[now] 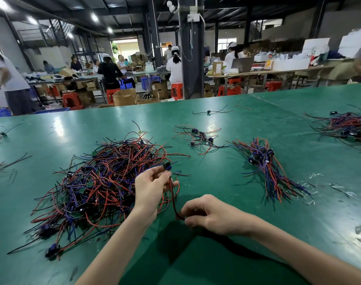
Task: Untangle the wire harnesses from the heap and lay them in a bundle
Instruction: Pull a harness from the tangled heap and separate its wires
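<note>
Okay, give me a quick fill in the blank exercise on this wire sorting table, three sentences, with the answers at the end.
1. The left hand holds up one harness by its small dark connector, and the right hand pinches its thin wires, one black and one ___.
2. The big tangled heap of red, blue and black wire harnesses lies on the person's ___ side.
3. The straightened bundle of harnesses rests on the ___ table mat.

Missing words: red; left; green.

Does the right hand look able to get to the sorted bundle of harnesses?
Probably yes: only bare green table lies between the right hand and the bundle. It pinches the wires of one harness, though, and the left hand holds its connector.
</note>
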